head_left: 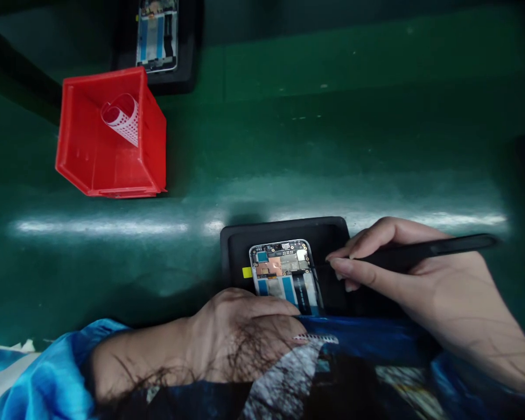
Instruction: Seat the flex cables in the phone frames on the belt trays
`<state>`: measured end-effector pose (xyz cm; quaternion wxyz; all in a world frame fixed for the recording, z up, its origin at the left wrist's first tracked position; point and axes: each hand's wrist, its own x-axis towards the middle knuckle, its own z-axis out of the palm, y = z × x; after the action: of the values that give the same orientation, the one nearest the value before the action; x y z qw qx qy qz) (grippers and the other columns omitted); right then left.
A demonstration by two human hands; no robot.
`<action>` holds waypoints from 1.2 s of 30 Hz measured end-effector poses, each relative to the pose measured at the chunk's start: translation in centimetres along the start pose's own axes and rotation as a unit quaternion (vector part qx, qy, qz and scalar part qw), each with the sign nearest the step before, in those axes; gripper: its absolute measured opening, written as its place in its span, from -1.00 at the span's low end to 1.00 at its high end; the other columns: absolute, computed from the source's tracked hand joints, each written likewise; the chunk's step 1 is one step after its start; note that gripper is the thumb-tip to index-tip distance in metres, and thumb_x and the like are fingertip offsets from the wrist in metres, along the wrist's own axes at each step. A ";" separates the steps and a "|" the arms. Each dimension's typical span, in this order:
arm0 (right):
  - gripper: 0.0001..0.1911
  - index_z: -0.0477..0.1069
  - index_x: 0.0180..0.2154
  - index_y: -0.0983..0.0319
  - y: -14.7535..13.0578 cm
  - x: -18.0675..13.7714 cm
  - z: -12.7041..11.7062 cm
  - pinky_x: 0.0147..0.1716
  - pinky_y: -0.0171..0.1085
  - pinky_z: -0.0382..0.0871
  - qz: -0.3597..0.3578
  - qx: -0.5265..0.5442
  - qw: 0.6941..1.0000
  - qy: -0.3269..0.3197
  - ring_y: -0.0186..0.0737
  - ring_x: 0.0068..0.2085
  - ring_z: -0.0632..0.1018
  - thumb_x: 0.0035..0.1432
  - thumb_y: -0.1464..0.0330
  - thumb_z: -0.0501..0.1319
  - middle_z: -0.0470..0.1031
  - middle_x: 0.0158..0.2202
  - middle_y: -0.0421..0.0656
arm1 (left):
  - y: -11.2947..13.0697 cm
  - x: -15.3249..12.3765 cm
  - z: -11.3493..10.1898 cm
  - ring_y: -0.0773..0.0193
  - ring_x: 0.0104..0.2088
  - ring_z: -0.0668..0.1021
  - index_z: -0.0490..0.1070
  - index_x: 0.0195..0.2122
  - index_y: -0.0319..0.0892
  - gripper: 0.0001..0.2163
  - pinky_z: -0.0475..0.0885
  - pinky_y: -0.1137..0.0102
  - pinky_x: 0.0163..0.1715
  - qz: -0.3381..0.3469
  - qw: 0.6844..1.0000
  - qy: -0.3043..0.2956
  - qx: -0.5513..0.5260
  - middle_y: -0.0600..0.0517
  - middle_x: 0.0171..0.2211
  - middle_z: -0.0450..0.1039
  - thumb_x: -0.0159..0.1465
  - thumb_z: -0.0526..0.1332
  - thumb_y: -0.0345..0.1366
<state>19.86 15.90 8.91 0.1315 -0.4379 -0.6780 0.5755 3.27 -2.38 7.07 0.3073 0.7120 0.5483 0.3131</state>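
A phone with its back off (284,267) lies in a black tray (240,233), its circuit board and blue strips showing. My right hand (437,286) is closed in a pinch round black tweezers (402,254), their thin tip pointing left at the phone's right edge. Whether the tip touches the phone is hard to see. My left hand (240,335) lies across the phone's lower part with its fingers curled. From its fingers sticks out a strip with red dots (317,338), seen nearly edge-on. The phone's lower end is hidden.
A red plastic bin (155,140) stands on the green table (332,146) at the left, with a curled white dotted sheet (125,122) inside. Behind it, a second opened phone (157,38) lies in another black tray (188,64). Hair strands cross the lower view.
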 end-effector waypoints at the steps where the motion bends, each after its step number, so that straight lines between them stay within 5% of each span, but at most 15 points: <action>1: -0.77 0.49 -0.57 0.12 -0.3 0.0 0.1 -0.65 -0.36 0.54 -0.001 -0.004 1.000 0.007 -0.28 -0.63 0.59 -0.11 0.25 0.50 0.66 -0.55 -0.24 | -0.1 0.0 0.0 0.57 -0.40 0.69 0.57 -0.11 -0.11 -0.82 0.56 0.78 -0.05 -0.007 0.999 -0.037 0.005 0.23 -0.17 0.73 0.43 0.16 -0.27; 4: -0.79 0.49 -0.57 0.11 -0.8 0.0 0.4 -0.68 -0.37 0.53 -0.004 -0.011 1.000 0.019 -0.29 -0.66 0.58 -0.11 0.26 0.49 0.63 -0.59 -0.26 | -0.5 -0.1 0.1 0.61 -0.30 0.71 0.56 -0.04 -0.06 -0.70 0.53 0.83 -0.07 -0.023 0.988 -0.150 0.040 0.30 -0.13 0.71 0.49 0.02 -0.17; 7: -0.79 0.49 -0.57 0.11 -0.8 0.0 0.6 -0.69 -0.35 0.53 0.000 -0.026 0.999 0.025 -0.27 -0.66 0.57 -0.10 0.25 0.48 0.59 -0.63 -0.26 | -0.9 -0.4 0.4 0.62 -0.28 0.71 0.55 -0.01 -0.02 -0.61 0.54 0.79 -0.08 -0.029 0.979 -0.193 0.065 0.35 -0.10 0.68 0.51 -0.09 -0.13; 10: -0.77 0.47 -0.58 0.11 -0.7 -0.1 0.6 -0.69 -0.32 0.53 0.005 -0.040 0.999 0.033 -0.25 -0.67 0.57 -0.11 0.24 0.49 0.57 -0.64 -0.27 | -0.8 -0.6 0.5 0.64 -0.31 0.70 0.54 -0.01 -0.02 -0.64 0.53 0.79 -0.08 -0.004 0.991 -0.128 0.048 0.36 -0.10 0.68 0.51 -0.07 -0.16; 15: -0.78 0.50 -0.54 0.10 -0.5 -0.3 0.6 -0.68 -0.30 0.53 0.005 -0.045 0.998 0.043 -0.22 -0.66 0.58 -0.11 0.19 0.49 0.59 -0.61 -0.25 | -0.3 -0.7 0.9 0.53 -0.38 0.70 0.57 -0.14 -0.10 -0.86 0.56 0.76 -0.02 -0.014 0.999 0.038 -0.003 0.23 -0.24 0.74 0.40 0.22 -0.25; 20: -0.79 0.51 -0.55 0.10 -0.5 -0.2 0.7 -0.69 -0.32 0.51 -0.009 -0.055 0.997 0.047 -0.24 -0.67 0.57 -0.12 0.21 0.49 0.58 -0.62 -0.26 | -0.2 -0.9 1.1 0.52 -0.40 0.69 0.56 -0.13 -0.10 -0.89 0.57 0.71 -0.07 -0.008 1.000 0.018 -0.006 0.21 -0.23 0.73 0.39 0.24 -0.28; 26: -0.81 0.50 -0.55 0.09 -0.4 -0.4 0.8 -0.69 -0.37 0.50 -0.006 -0.052 0.997 0.050 -0.29 -0.67 0.56 -0.10 0.25 0.48 0.57 -0.64 -0.29 | -0.4 -1.1 1.4 0.45 -0.33 0.72 0.55 -0.12 -0.05 -0.89 0.60 0.63 -0.07 0.000 0.997 0.074 0.022 0.24 -0.23 0.74 0.37 0.27 -0.25; 29: -0.78 0.50 -0.52 0.09 -0.1 -0.6 0.6 -0.67 -0.33 0.50 -0.021 -0.074 0.996 0.051 -0.25 -0.63 0.59 -0.07 0.18 0.49 0.59 -0.62 -0.27 | -0.5 -0.7 1.2 0.50 -0.35 0.70 0.54 -0.13 -0.10 -0.90 0.55 0.69 0.00 0.020 0.998 0.062 0.013 0.22 -0.20 0.74 0.38 0.25 -0.30; 32: -0.75 0.51 -0.51 0.09 0.2 -0.6 0.5 -0.64 -0.31 0.51 -0.045 -0.098 0.992 0.058 -0.24 -0.60 0.60 -0.06 0.14 0.49 0.60 -0.59 -0.27 | -0.4 -0.4 1.2 0.52 -0.22 0.71 0.54 -0.18 -0.18 -0.92 0.45 0.78 0.07 0.057 0.992 0.112 0.016 0.22 -0.29 0.75 0.37 0.26 -0.33; 36: -0.77 0.51 -0.49 0.07 0.6 -0.6 0.4 -0.63 -0.35 0.52 -0.060 -0.083 0.993 0.051 -0.28 -0.60 0.60 -0.05 0.16 0.50 0.61 -0.57 -0.30 | -0.3 -0.4 1.4 0.59 -0.19 0.69 0.51 -0.16 -0.12 -0.94 0.36 0.81 0.14 0.016 0.993 0.119 0.011 0.29 -0.22 0.74 0.38 0.26 -0.31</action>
<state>20.20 15.18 8.44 0.1634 -0.4343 -0.7411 0.4852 4.09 -2.79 5.94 0.2271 0.6817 0.5730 0.3941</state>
